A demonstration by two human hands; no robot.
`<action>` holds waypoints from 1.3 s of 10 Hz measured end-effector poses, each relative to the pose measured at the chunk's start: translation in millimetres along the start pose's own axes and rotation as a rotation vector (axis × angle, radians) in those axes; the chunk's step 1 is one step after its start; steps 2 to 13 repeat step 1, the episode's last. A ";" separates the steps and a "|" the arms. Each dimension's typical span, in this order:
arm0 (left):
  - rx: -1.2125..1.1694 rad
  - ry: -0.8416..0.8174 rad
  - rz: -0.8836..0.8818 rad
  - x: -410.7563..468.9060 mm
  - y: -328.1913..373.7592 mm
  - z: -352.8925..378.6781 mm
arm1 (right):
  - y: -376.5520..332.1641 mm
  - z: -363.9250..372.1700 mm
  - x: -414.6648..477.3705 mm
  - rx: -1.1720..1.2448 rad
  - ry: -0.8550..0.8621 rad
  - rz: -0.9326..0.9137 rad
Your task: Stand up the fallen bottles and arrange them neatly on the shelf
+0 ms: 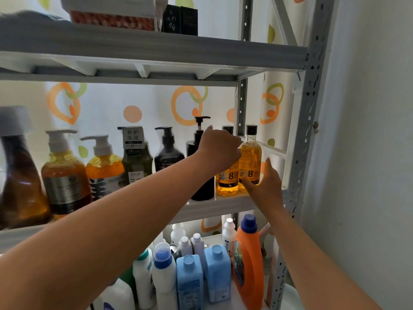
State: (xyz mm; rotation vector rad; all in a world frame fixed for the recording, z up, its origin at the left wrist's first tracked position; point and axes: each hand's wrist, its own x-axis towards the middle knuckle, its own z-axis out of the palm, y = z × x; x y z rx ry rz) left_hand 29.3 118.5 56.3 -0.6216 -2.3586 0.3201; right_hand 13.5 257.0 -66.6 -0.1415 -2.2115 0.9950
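While the middle shelf carries an upright row of pump bottles, two amber ones stand together at its right end. The left hand curls round the inner amber bottle, probably squaring it up. The right hand, fingers straight, waits beside the end bottle, likely to steady it.

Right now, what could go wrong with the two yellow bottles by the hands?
The left hand grips the left yellow bottle, close beside the right yellow bottle; a jerk might topple that one. Both stand near the shelf front edge, so one could fall off. The left forearm crosses right in front of the black pump bottle and may bump it.
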 end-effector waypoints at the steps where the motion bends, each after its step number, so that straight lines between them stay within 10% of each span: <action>1: -0.082 0.215 -0.069 -22.4 -4.7 -17.1 | -37.6 -19.5 -3.0 0.055 0.172 -0.134; 13: -0.082 0.215 -0.069 -22.4 -4.7 -17.1 | -37.6 -19.5 -3.0 0.055 0.172 -0.134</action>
